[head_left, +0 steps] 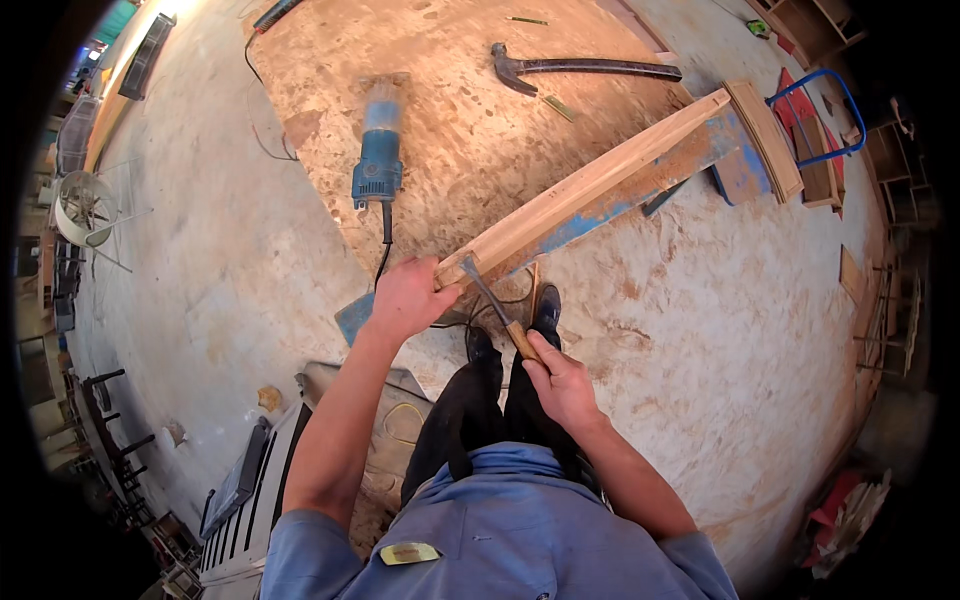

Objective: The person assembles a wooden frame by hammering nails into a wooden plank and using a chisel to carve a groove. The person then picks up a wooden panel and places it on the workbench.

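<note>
My left hand (405,297) is closed around the near end of a long wooden bar (590,190), which lies slantwise along the front edge of the workbench. In my right hand (562,380) is a chisel (492,300), its wooden handle gripped in my fingers. The metal blade points away from me, and its tip meets the bar just right of my left hand. A blue-stained board (640,200) shows beneath the bar along its near side.
On the wood-topped workbench (300,60) stand a blue corded trim router (377,165) and a hammer (590,68). Short wooden pieces (765,140) and a blue tubular frame (850,115) are at right. A fan (85,208) stands far left. Cords hang near my feet.
</note>
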`<state>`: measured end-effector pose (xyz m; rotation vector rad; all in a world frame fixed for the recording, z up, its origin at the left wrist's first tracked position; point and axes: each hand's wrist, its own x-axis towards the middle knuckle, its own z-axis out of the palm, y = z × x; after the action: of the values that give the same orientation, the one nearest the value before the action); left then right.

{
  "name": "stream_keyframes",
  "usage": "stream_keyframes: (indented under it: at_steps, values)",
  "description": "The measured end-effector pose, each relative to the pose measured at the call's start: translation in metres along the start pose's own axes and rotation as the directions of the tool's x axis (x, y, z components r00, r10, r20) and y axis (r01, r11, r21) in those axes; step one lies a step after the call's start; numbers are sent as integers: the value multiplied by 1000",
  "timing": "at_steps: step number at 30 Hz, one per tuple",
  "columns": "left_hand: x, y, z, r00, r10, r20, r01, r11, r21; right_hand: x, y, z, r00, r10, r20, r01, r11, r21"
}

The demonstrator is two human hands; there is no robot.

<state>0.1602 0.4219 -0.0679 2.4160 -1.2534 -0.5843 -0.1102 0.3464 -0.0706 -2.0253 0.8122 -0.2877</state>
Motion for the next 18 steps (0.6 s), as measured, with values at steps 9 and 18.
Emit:
stream_keyframes:
  at_steps: [9,18]
  values:
    - [1,2,0,1000,-7,-1,7,1000,7,-2,-42,-29,881,408,241,-455,870,190]
    - [-4,-1,4,1000,20,-21,-20,1000,4,17,-63,-36,870,430,240,-460,884,85]
